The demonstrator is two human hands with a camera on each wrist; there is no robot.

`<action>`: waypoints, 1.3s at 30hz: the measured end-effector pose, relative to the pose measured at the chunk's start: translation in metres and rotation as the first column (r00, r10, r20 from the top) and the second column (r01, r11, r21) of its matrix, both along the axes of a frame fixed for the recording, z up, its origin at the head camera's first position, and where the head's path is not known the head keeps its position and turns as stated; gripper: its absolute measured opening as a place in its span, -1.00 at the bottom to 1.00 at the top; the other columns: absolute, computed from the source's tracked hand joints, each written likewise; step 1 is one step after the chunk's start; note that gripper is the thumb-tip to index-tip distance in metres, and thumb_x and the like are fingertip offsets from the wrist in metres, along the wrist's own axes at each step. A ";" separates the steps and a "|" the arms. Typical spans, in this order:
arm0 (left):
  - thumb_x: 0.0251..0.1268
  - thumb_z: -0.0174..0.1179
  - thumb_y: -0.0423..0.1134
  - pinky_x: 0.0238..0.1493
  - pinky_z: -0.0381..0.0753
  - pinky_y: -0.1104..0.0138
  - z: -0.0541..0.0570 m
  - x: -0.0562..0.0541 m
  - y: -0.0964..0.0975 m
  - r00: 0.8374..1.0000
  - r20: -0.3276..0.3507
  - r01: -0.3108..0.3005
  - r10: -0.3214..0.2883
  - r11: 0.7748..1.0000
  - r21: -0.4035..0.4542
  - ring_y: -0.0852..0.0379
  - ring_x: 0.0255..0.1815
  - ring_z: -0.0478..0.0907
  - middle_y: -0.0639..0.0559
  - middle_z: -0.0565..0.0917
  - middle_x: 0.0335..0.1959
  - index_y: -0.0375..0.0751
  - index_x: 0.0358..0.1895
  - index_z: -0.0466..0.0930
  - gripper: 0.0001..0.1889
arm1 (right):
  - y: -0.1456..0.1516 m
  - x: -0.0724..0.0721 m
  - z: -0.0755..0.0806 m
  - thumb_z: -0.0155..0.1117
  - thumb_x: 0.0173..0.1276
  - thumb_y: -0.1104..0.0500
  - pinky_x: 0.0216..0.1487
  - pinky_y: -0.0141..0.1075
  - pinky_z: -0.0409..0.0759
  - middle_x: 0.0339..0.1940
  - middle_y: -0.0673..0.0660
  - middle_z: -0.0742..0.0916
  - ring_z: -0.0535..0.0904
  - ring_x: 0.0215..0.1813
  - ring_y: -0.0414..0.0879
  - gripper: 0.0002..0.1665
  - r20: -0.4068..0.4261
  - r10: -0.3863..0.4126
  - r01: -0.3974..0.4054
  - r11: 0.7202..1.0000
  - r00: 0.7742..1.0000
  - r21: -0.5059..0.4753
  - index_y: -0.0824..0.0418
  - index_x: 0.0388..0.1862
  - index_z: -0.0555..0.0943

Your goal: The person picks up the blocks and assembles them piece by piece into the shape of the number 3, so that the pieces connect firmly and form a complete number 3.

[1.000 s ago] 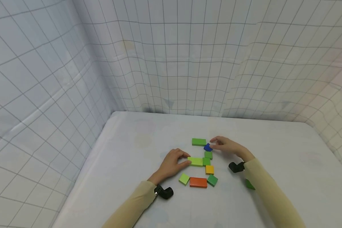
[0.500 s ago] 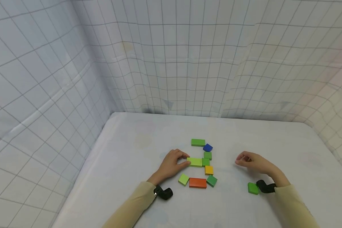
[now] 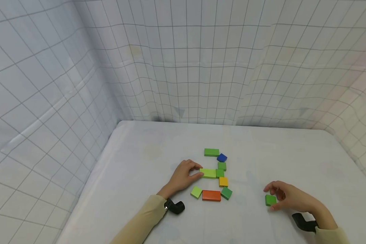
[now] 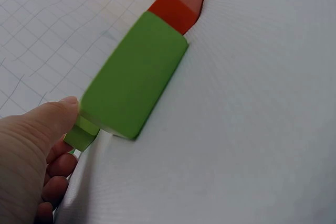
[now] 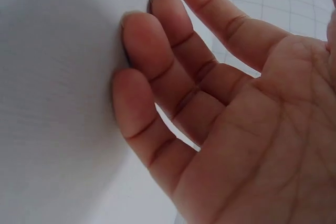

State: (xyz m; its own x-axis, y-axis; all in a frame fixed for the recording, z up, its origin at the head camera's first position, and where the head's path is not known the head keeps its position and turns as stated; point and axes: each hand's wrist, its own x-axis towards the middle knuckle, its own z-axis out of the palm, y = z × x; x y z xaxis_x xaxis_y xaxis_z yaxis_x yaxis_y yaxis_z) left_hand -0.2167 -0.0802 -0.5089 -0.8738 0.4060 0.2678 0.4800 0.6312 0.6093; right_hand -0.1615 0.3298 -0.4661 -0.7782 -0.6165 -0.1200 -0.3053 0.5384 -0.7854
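Note:
My left hand (image 3: 183, 176) pinches the left end of a long light green block (image 3: 208, 173) between thumb and forefinger. That block lies flat on the table, its right end against a small green square block (image 3: 220, 173). In the left wrist view the thumb and curled fingers (image 4: 62, 164) are around the light green block (image 4: 81, 136), partly hidden behind a nearer green block (image 4: 135, 74). At the right, my right hand (image 3: 289, 197) is spread around a lone green square block (image 3: 270, 200), thumb on the near side, forefinger beyond it. Its other fingers (image 5: 147, 43) are loosely bent by the white surface.
Above the held block lie a green square (image 3: 222, 166), a blue block (image 3: 222, 158) and a long green block (image 3: 211, 152). Below are a yellow square (image 3: 223, 182), a dark green block (image 3: 226, 193), a red block (image 3: 211, 195) and a light green square (image 3: 196, 192).
My right hand has left the blue block and travelled right and toward me to the lone green square, its fingers now spread around it. My left hand has stayed on the light green block.

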 end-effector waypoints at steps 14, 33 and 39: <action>0.26 0.24 0.02 -0.18 0.36 0.34 0.002 -0.002 -0.001 1.000 0.001 0.004 -0.004 1.000 -0.016 0.26 -0.25 0.36 0.23 0.54 -0.24 0.01 -0.05 0.65 -0.72 | -0.011 -0.003 -0.002 0.51 0.06 0.09 -0.46 -0.33 0.39 -0.41 0.00 0.52 0.40 -0.43 -0.17 -0.57 -0.077 0.023 -0.024 1.000 0.997 -0.019 0.19 -0.20 0.50; 0.27 0.22 0.04 -0.18 0.37 0.35 0.000 0.001 -0.001 1.000 0.015 0.015 -0.015 1.000 0.004 0.26 -0.25 0.36 0.22 0.55 -0.23 0.01 -0.05 0.65 -0.71 | -0.079 -0.111 -0.004 0.49 0.09 -0.04 -0.29 -0.18 0.38 -0.33 0.09 0.53 0.39 -0.27 -0.01 -0.54 -0.083 -0.248 0.260 0.945 0.965 0.196 0.14 -0.15 0.54; 0.27 0.23 0.02 -0.18 0.37 0.35 0.002 0.001 -0.001 1.000 0.008 0.007 -0.007 1.000 -0.007 0.25 -0.25 0.36 0.21 0.54 -0.24 -0.01 -0.06 0.65 -0.72 | -0.083 -0.117 -0.007 0.30 0.26 -0.15 -0.27 -0.19 0.42 -0.24 0.12 0.56 0.43 -0.27 -0.01 -0.47 -0.089 -0.278 0.290 0.935 0.957 0.202 0.20 0.00 0.52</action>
State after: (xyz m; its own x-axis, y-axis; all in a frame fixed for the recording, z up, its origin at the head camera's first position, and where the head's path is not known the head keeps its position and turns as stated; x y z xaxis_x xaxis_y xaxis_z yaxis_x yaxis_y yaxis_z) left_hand -0.2155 -0.0811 -0.5068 -0.8728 0.4142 0.2582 0.4800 0.6320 0.6084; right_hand -0.2788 0.2465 -0.4727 -0.9266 -0.3342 -0.1724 -0.1568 0.7602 -0.6305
